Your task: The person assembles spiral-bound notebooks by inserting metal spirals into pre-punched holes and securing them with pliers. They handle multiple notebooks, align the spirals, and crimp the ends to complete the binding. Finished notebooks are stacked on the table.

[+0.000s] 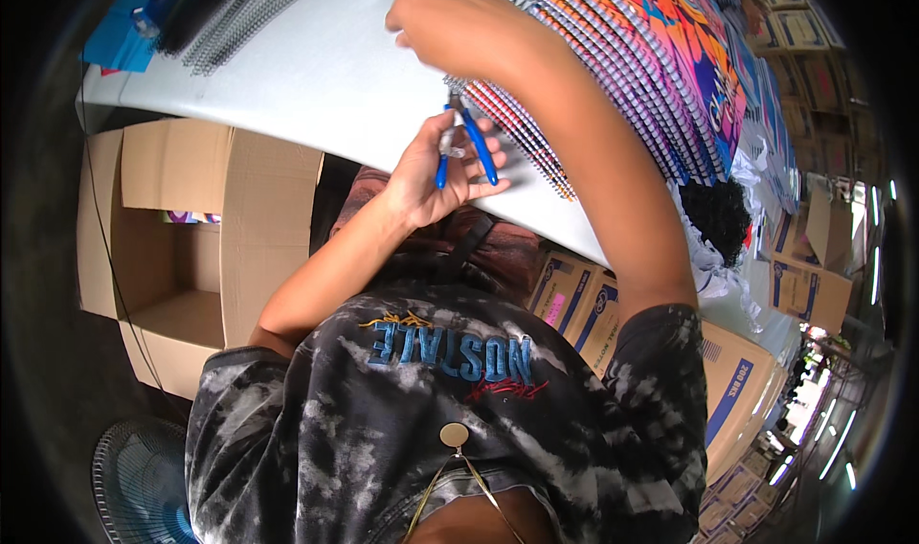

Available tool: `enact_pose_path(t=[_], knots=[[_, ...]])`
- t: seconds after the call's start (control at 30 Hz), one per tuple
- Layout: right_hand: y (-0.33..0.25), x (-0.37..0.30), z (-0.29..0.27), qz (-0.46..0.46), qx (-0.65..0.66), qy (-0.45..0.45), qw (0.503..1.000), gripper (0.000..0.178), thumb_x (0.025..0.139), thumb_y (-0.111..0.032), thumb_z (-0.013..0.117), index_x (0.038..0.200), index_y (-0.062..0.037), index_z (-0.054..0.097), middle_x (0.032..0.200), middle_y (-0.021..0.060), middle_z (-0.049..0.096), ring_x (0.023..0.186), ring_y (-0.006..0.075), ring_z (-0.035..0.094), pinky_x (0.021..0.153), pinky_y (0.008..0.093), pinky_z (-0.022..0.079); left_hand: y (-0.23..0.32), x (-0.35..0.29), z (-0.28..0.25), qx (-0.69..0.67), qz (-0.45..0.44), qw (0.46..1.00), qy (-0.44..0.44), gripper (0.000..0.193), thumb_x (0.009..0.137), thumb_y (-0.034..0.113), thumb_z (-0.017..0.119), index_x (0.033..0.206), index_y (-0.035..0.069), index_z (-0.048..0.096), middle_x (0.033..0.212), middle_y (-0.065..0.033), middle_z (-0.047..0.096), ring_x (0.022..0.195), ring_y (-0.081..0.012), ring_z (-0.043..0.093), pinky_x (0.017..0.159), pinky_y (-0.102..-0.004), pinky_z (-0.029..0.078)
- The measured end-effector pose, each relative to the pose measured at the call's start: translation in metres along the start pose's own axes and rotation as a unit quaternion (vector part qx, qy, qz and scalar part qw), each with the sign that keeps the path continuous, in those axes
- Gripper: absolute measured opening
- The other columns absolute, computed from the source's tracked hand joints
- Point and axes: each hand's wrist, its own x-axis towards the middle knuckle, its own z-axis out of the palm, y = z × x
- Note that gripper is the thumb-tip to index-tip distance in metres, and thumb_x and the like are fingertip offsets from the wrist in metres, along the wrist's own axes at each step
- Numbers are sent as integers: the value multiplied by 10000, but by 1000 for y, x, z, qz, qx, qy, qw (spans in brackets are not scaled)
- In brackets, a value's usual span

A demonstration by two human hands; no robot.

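My left grip (424, 169) is closed around the blue-handled pliers (479, 147), palm turned up, with my thumb along one handle and my other fingers behind and beyond the other. The pliers sit over the worktop (335, 75), just inside its near edge. Their long axis runs away from my body, the head leaning slightly to my left; the jaws are at the far end, close to the wire ends of the spiral-bound notebooks (661, 75), and the handles splay back toward me. The tips are too small for me to tell whether they meet.

My right grip (431, 27) is farther out over the worktop, fingers curled and blurred; I cannot tell whether it grasps anything. My right forearm crosses above the notebooks.

The worktop's near edge slants from the left down to the right, passing beneath my left wrist. Open room lies to my left, between my hands and the wire coils (258, 17) at the far left. To my right the notebooks stand in packed rows, spirals alongside one another, with a black tangle (716, 220) past them.

Below the edge on my left, an open carton (273, 218) has its flaps spread, with a small colourful item (191, 217) partly visible inside. Closed cartons (574, 295) stand below the worktop on my right.
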Motion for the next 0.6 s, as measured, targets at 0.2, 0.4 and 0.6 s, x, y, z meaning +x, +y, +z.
enact_pose_path(t=[0.2,0.4,0.6], knots=[[17,63,58,45,-102,-282,953,277,702,-195,727,915,-23,681,858,137,673,804,250,659,674,380,510,1,2,6,21,-14,998,66,440,947,442,327,980,36,494,819,-98,576,777,-248,609,777,-491,523],[25,68,74,45,-80,-311,946,265,675,-151,734,871,18,675,817,143,670,744,255,651,620,367,503,12,4,-24,56,-32,998,1,442,950,452,315,974,42,480,750,-58,537,680,-182,573,680,-425,556],[29,72,73,37,-32,-320,946,171,626,-15,685,789,33,671,729,169,651,619,247,616,551,375,482,16,-7,0,223,-29,971,76,549,950,472,295,1144,-14,463,1001,-152,568,939,-266,617,747,-430,547]])
